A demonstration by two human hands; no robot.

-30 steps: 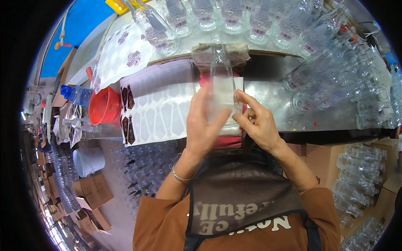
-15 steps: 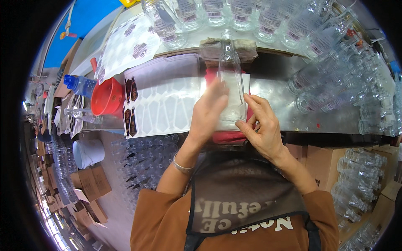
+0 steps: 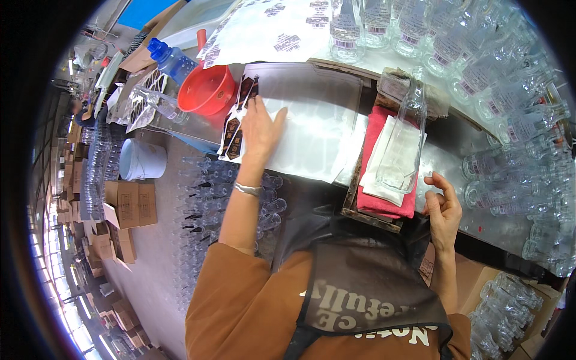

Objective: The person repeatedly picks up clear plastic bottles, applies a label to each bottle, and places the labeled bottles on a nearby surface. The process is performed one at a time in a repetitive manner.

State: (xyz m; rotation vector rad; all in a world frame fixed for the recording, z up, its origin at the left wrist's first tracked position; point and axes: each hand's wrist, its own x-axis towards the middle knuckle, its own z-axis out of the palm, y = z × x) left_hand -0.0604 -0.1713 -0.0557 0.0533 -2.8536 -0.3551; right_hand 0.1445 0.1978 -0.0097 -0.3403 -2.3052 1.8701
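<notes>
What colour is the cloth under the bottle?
Red, under a white sheet; cloth, bottle, head view.

We see a person in a rust-orange top with long sleeves, a dark brown apron with pale lettering, and a thin silver bracelet [image 3: 248, 189] on the left wrist.

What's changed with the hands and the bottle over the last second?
Both hands let go of the bottle. The left hand moved left onto the label sheet; the right hand drew back to the right, empty. The bottle stays lying on the white cloth.
</notes>
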